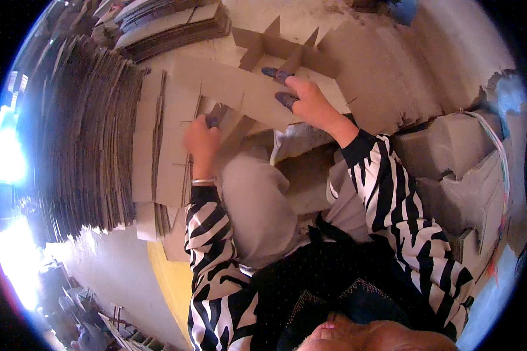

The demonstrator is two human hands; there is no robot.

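Observation:
My left hand [202, 142] has its fingers curled, with a dark cover on the fingertips, closed at the edge of a slotted cardboard strip [231, 124]. To its right, my right hand [313, 104] is over the right end of a wide brown cardboard sheet [231, 88]. Its fingers and thumb, dark-covered at the tips, are stretched and apart. Just beyond them stands a cardboard divider [263, 44] of crossed upright strips forming cells. More flat slotted strips [173, 134] lie beside my left hand.
A tall stack of cardboard sheets [85, 134] rises at the left. Another flat stack [173, 29] lies at the far left. Overlapping cardboard [375, 76] covers the right side, with cardboard pieces [451, 146] nearer me. My knee [255, 199] is below my hands.

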